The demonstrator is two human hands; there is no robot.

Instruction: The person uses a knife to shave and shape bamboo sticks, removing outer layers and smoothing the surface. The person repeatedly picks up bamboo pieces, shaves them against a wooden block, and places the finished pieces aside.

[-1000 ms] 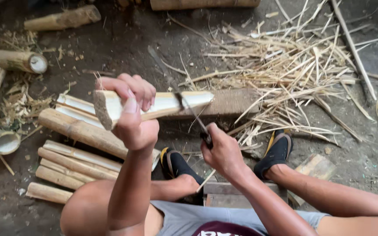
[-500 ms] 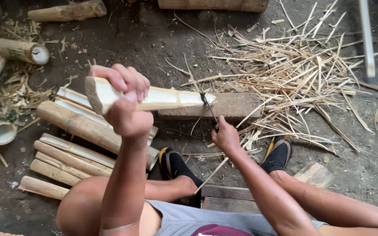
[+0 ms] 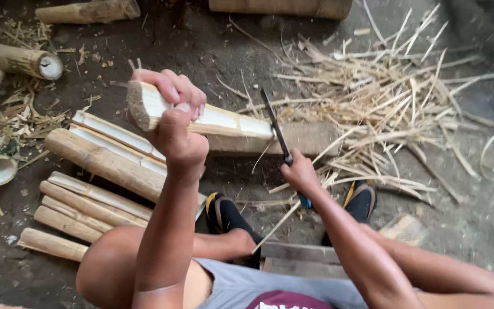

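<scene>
Fingers of our left hand (image 3: 174, 123) wrap the near end of a split bamboo piece (image 3: 212, 119) at frame centre; its long axis runs left to right, far end resting on a wooden block (image 3: 310, 137). Our right hand (image 3: 301, 173) grips a knife (image 3: 275, 129), blade pointing up-frame against that far end.

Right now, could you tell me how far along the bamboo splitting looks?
Done: a stack of split bamboo pieces lies on the ground at left, and a heap of thin slivers at right. In hand: the left hand holds a split bamboo piece with its far end on a wooden block; the right hand has the knife at that end. Left: whole bamboo sections wait at upper left.
</scene>
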